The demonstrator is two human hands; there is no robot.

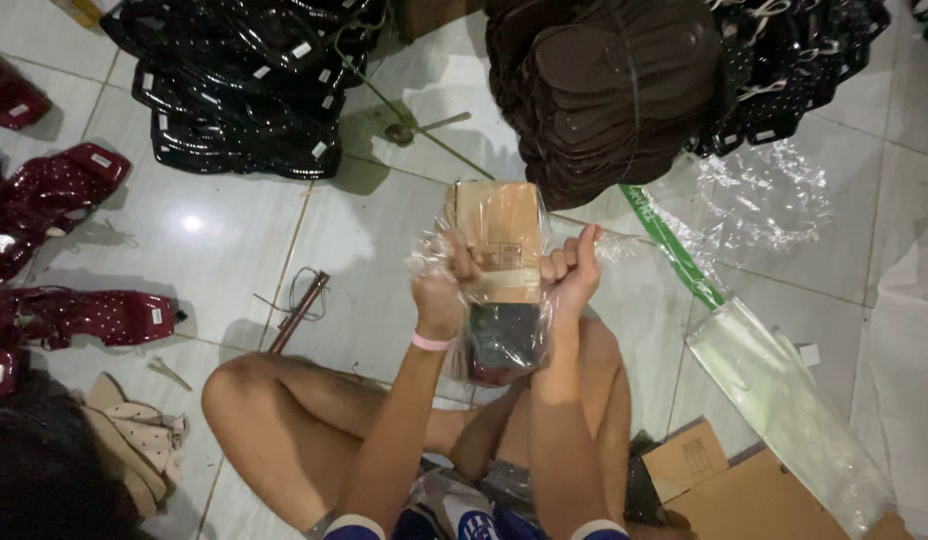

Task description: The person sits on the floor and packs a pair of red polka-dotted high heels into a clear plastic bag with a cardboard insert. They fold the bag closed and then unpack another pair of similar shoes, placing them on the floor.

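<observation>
1. two hands were raised in front of me over my bent knees, both closed on one clear plastic bag.
2. my left hand, with a pink band on its wrist, was clenched around the bag's left edge, fingers curled into the film.
3. my right hand was fisted on the bag's right edge, pinching the plastic, which stretched off to the right in a crumpled tail.
4. inside the bag sat a tan sole-shaped piece, its upper end sticking up above my hands, and below it a dark glossy shoe part hanging between my forearms.
5. the bag was held in the air, upright, well above the tiled floor.
6. a stack of dark brown insoles lay on the floor just beyond the bag.
7. a heap of black glossy shoe uppers lay to the far left of it, and dark red dotted uppers lay along the left edge.
8. a pile of empty clear bags with a green strip lay to my right, near flat cardboard.
9. a beige dotted shoe lay beside my left knee.
</observation>
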